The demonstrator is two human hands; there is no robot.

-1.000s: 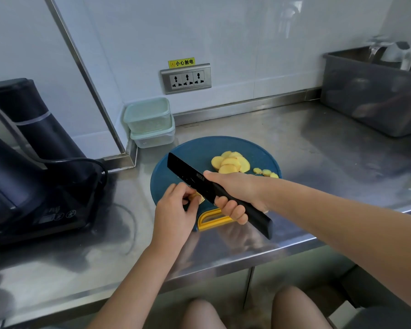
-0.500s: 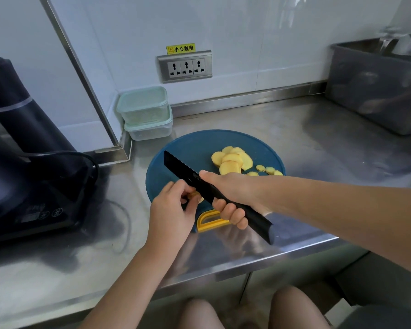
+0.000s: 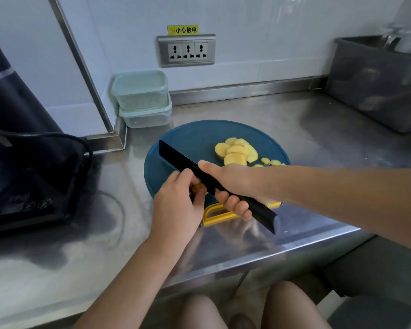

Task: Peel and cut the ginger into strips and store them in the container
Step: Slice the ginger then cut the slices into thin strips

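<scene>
Black matte knife [image 3: 176,157], round blue board [image 3: 195,134]

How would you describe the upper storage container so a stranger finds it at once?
Find the wall socket above the steel counter. Below it, leftwards, two clear green-lidded boxes stand stacked in the corner. The upper container rests on the lower container, not on the counter.

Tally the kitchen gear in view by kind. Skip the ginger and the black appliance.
Containers: 2, stacked
Board: 1
Knife: 1
Bin: 1
Total: 5
</scene>
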